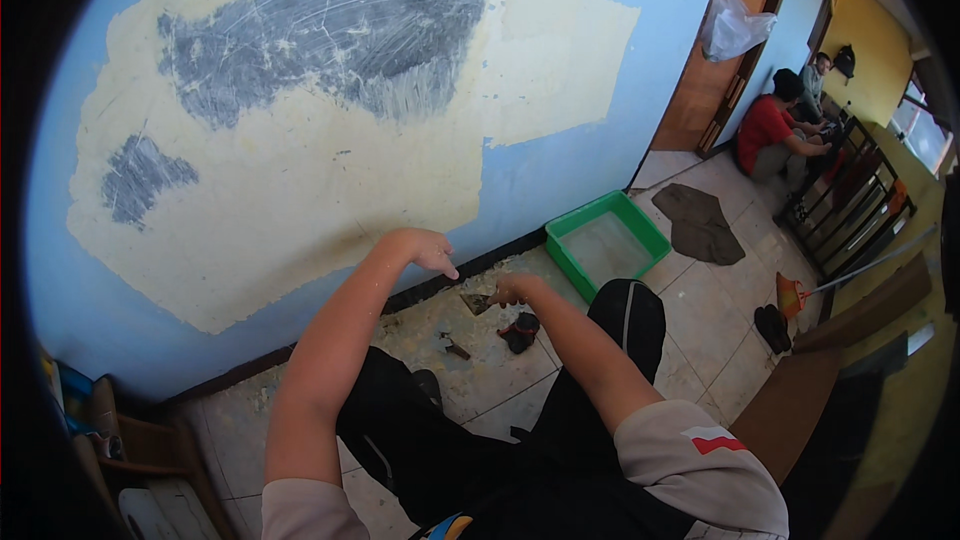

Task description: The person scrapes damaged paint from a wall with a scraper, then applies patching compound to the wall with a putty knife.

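Observation:
My left hand (431, 250) hovers near the wall's base, a finger stretched down, and nothing shows in it. Just right of it, my right hand (516, 288) grips what looks like a putty knife (476, 303); its flat blade is held low over the floor by the wall. Crumbs and scrapings lie on the tiles below. Nearer to me rest a small tool with a dark handle (456, 347) and a dark, reddish object (519, 333) too unclear to name. The wall (400, 170) is blue, with a large cream stripped area and grey patches.
A green rectangular basin (655, 242) stands against the wall to the right. Beyond it lie a brown cloth (698, 224), dark footwear (772, 328) and an orange broom (790, 295). Two people sit at the far right by a dark railing (850, 195). Wooden shelving (150, 440) stands left.

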A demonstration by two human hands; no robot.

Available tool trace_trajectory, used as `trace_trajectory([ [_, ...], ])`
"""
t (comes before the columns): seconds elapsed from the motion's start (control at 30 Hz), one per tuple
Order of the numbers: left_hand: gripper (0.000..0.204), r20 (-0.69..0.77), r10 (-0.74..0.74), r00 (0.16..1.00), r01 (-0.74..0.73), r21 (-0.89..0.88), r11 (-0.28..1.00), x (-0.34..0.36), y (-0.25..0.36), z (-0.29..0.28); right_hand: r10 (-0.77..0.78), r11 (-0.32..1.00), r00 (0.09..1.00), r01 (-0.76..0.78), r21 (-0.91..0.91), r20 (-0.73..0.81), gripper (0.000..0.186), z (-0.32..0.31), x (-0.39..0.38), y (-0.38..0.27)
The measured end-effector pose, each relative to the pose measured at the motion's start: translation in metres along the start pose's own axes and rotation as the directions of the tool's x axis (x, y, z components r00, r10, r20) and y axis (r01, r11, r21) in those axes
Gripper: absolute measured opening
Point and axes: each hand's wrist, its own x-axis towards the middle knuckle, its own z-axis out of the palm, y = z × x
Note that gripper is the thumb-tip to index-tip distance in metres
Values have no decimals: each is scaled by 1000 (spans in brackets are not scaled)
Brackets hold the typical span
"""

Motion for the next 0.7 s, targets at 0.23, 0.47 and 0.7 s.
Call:
trace_trajectory([
  [0.23,88,-17,-13,1000,13,25,1000,-4,-7,-3,-74,981,893,144,127,-444,57,46,23,7],
  [0.47,88,39,-39,998,37,67,997,-2,6,-7,448,-172,891,172,970,-78,47,196,13,-28],
  [0.7,80,75,-47,996,41,83,996,34,0,0,297,-424,946,251,870,-128,50,185,0,-44],
])
